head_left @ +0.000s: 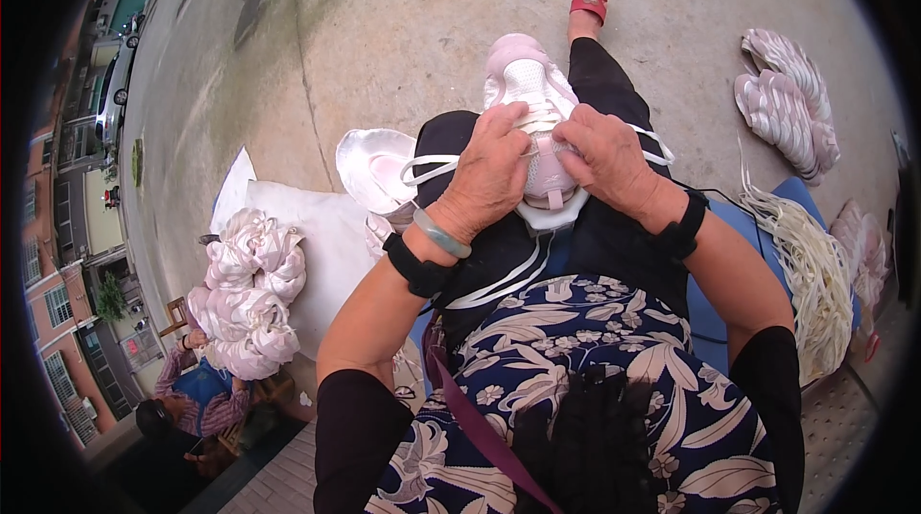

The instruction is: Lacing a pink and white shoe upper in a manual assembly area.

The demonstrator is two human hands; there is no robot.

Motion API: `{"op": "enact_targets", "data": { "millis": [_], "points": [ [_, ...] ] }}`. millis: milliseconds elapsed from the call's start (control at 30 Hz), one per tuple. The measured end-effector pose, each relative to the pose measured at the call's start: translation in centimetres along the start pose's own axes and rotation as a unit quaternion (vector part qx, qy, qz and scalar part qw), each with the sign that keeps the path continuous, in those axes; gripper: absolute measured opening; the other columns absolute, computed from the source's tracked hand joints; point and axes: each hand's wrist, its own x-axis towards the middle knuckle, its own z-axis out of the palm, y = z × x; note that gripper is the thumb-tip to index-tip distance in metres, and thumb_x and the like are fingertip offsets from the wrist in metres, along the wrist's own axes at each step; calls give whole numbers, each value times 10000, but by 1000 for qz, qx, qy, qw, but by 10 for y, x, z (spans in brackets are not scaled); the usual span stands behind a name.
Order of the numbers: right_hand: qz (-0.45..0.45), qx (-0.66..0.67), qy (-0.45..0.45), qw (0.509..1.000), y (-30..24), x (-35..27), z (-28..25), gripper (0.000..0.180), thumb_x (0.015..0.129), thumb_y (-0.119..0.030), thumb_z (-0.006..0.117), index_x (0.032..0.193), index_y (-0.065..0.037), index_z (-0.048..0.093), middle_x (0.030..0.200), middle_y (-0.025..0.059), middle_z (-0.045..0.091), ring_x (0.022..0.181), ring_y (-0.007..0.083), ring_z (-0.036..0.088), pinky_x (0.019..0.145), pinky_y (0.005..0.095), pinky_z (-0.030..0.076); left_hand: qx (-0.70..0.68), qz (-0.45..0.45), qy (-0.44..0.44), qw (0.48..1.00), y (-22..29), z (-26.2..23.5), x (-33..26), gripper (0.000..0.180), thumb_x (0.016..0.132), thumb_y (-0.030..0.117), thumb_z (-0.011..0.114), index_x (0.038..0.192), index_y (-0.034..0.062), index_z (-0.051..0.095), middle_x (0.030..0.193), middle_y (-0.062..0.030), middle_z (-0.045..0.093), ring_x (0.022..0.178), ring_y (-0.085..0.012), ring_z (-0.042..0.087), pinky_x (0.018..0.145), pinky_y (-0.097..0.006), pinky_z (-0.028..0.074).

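Observation:
A pale pink and white sneaker [523, 63] rests between my thighs, its toe pointing away from me. My left hand [487, 173] is closed at the left side of the lacing, with its thumb and fingers pinching a white shoelace [429, 161] that loops out to the left. Opposite it, my right hand [619, 168] pinches the lace on the right side, and a loose end trails past the wrist. Between the hands the pink tongue [547, 178] shows. The fingertips partly hide the upper eyelets.
A bundle of white laces [801, 269] lies on a blue surface [794, 195] at my right. Stacked pink and white shoe pieces [787, 101] sit on the floor beyond. To my left are another shoe piece [369, 168], a white sheet [312, 236], a pile [251, 293] and a seated person [197, 394].

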Motion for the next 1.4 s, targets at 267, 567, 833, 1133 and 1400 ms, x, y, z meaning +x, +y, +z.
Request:
{"op": "enact_targets", "data": {
  "millis": [267,567,833,1133,1400],
  "points": [
    [11,16,42,999,-5,-1,8,204,704,-12,596,892,-55,531,802,115,492,740,305,545,615,382,431,68,-56,38,995,18,18,6,99,732,-29,563,830,-37,554,1169,-237,499,1092,-404,469,932,-411,398],
    [29,-78,12,996,-15,1,14,129,691,-60,597,815,-70,564,800,119,529,731,314,566,613,412,440,56,-32,39,997,15,19,3,95,739,-24,561,831,-48,560,1183,-249,496,1096,-420,462,945,-417,391],
    [69,-78,29,994,-15,-15,-33,82,747,-38,543,824,-62,527,807,130,522,711,340,539,617,415,417,54,-18,30,998,7,8,-6,124,705,-4,583,828,-19,570,1203,-245,496,1068,-410,486,917,-428,394],
    [85,-88,5,992,26,-64,-66,105,753,-35,566,842,-59,515,790,107,493,736,315,514,669,400,394,111,31,48,992,19,-2,3,113,696,91,662,769,15,621,1124,-183,548,987,-343,531,868,-403,388],
    [18,-101,0,995,2,-12,-17,174,755,-241,651,783,-84,582,777,77,529,726,246,532,664,355,368,154,-55,-23,986,33,-27,8,222,681,199,728,643,19,603,852,-90,599,769,-264,562,697,-383,398]
  ]
}}
